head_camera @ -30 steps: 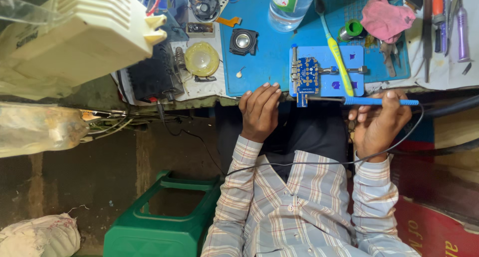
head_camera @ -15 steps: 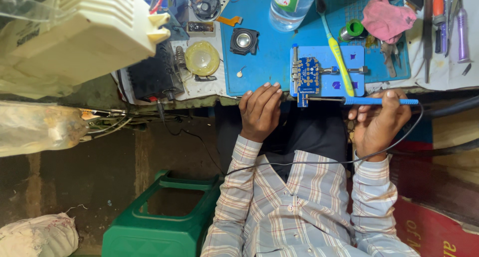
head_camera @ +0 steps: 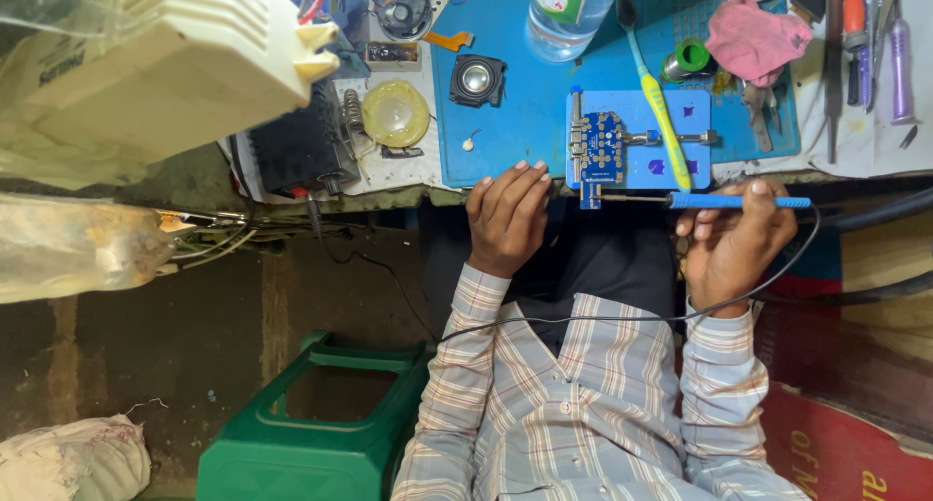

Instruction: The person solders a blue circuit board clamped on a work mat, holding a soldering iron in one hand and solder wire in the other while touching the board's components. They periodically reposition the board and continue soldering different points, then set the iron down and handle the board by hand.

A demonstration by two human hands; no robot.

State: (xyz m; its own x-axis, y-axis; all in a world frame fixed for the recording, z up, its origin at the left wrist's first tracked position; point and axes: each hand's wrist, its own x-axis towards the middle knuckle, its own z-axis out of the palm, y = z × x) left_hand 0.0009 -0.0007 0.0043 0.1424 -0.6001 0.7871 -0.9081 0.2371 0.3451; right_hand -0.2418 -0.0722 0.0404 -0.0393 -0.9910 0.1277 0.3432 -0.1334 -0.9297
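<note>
My right hand [head_camera: 734,239] grips the blue handle of a soldering iron [head_camera: 739,202]. The iron lies level, and its metal tip touches a small blue board piece [head_camera: 590,197] at the near edge of the blue holder plate [head_camera: 671,166]. A blue circuit board [head_camera: 603,147] with gold pads is clamped in that holder. My left hand [head_camera: 505,219] rests at the table edge just left of the board, fingers bunched with the tips on the blue mat [head_camera: 515,122]. Its thumb is hidden, so whether it pinches anything thin is unclear.
A yellow-and-blue toothbrush [head_camera: 661,112], a small speaker [head_camera: 476,79], a clear bottle [head_camera: 569,10], a pink cloth [head_camera: 753,39] and hand tools [head_camera: 860,44] lie on the bench. A cream plastic casing [head_camera: 165,69] sits at the left. A green stool [head_camera: 321,423] stands on the floor below. The iron's black cord [head_camera: 603,318] crosses my shirt.
</note>
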